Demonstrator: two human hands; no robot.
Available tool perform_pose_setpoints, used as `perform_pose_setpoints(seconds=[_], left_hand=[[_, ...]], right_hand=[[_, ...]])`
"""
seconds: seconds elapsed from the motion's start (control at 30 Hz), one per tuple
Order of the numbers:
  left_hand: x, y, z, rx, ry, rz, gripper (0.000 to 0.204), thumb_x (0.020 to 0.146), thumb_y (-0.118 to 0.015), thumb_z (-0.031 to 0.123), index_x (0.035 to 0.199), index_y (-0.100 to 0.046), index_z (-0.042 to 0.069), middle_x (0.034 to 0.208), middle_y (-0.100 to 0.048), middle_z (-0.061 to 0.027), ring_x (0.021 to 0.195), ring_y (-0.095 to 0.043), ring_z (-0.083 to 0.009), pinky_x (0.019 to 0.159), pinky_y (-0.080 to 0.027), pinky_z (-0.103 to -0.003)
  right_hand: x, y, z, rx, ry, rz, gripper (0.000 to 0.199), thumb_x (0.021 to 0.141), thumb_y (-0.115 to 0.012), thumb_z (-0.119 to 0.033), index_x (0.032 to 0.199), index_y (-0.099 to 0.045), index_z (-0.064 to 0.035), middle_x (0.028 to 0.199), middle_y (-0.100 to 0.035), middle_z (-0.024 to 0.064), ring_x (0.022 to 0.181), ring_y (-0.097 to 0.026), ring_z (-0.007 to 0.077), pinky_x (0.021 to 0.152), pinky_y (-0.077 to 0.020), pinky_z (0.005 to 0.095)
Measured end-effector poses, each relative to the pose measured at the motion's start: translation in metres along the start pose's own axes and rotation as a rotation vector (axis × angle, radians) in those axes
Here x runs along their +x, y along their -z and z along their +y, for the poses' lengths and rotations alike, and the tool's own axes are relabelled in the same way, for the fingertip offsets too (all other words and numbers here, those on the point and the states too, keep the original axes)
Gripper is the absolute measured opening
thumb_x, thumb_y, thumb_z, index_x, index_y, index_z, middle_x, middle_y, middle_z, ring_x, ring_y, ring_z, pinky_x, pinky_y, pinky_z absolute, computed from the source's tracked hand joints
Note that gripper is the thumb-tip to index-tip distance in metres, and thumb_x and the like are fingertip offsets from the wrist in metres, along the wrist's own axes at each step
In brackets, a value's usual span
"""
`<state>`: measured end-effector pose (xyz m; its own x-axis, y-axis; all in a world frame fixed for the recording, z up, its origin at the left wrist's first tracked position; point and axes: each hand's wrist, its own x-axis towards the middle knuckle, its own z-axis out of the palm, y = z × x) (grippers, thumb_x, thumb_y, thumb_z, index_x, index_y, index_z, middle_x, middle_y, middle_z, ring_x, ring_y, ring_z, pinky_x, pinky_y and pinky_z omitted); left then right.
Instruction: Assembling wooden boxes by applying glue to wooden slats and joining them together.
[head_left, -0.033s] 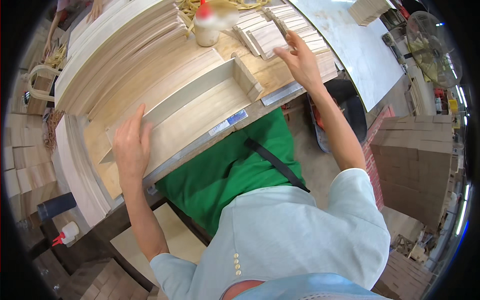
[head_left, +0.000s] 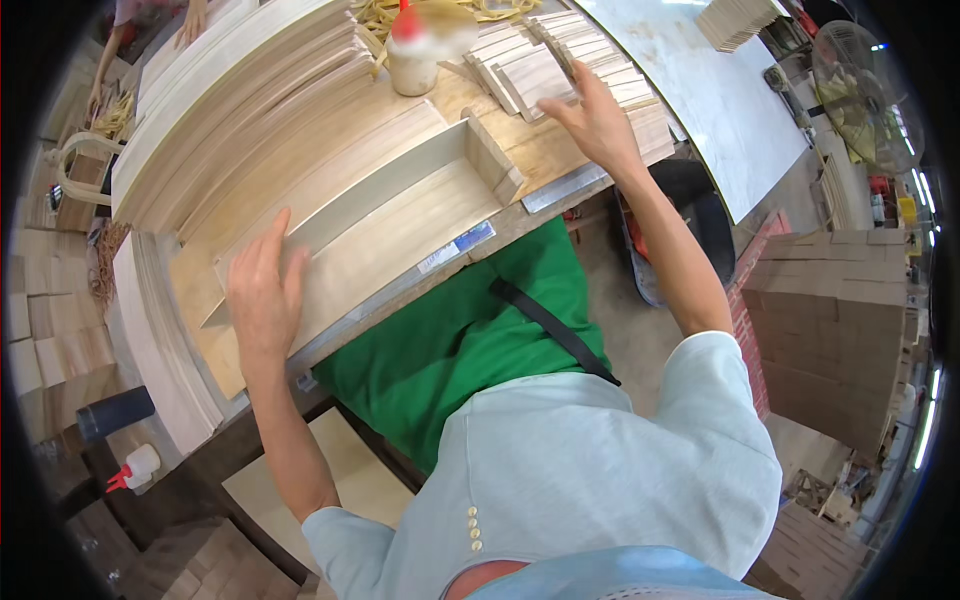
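My left hand (head_left: 265, 295) lies flat, fingers spread, on the left end of a long, shallow open wooden box (head_left: 400, 215) made of pale boards, which lies on the workbench (head_left: 520, 150). A short end piece (head_left: 490, 160) stands at the box's right end. My right hand (head_left: 600, 120) reaches out to the far right and rests with fingers apart on rows of small wooden pieces (head_left: 540, 70). It grips nothing that I can see. A glue bottle with a red cap (head_left: 415, 55) stands behind the box.
Long wooden slats (head_left: 240, 110) are stacked high on the left. A metal strip (head_left: 565, 187) lies at the bench's front edge. Another person's hand (head_left: 190, 20) shows at the top left. A fan (head_left: 860, 90) and stacked boards (head_left: 840, 330) stand to the right, and a small glue bottle (head_left: 135, 468) sits low on the left.
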<state>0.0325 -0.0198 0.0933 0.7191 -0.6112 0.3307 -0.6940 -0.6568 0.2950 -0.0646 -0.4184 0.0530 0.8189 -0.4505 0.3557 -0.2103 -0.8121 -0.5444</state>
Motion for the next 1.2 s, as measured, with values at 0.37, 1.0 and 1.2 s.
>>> perform_pose_setpoints(seconds=[0.37,1.0,1.2], left_hand=[[-0.022,0.012,0.025,-0.016,0.008,0.05,0.047,0.082,-0.066,0.008,0.128,-0.054,0.003,0.126,-0.056,-0.0178,0.119,-0.051,-0.0338,0.102,-0.037,-0.041],[-0.013,-0.034,0.104,-1.274,0.471,0.367,0.043,0.087,-0.061,0.001,0.126,-0.046,-0.008,0.123,-0.055,-0.0166,0.112,-0.054,-0.0216,0.098,-0.043,-0.036],[-0.097,0.055,0.027,-0.554,0.542,0.974,0.043,0.082,-0.065,-0.005,0.122,-0.049,-0.007,0.116,-0.059,-0.0128,0.106,-0.056,-0.0184,0.094,-0.044,-0.033]], right_hand=[[0.008,-0.039,-0.003,-0.319,-0.126,-0.12,0.09,0.074,-0.074,-0.037,0.14,-0.029,0.0032,0.125,-0.047,0.0278,0.12,-0.044,0.0428,0.099,-0.0382,0.0465],[-0.089,-0.012,-0.156,0.551,0.461,-0.224,0.077,0.072,-0.08,-0.021,0.137,-0.041,-0.0049,0.14,-0.037,0.0184,0.128,-0.039,0.0336,0.104,-0.0355,0.0418],[-0.075,0.009,-0.131,0.62,0.294,-0.212,0.051,0.084,-0.06,-0.004,0.133,-0.047,0.0001,0.137,-0.049,0.0134,0.126,-0.047,0.0247,0.104,-0.0366,0.0364]])
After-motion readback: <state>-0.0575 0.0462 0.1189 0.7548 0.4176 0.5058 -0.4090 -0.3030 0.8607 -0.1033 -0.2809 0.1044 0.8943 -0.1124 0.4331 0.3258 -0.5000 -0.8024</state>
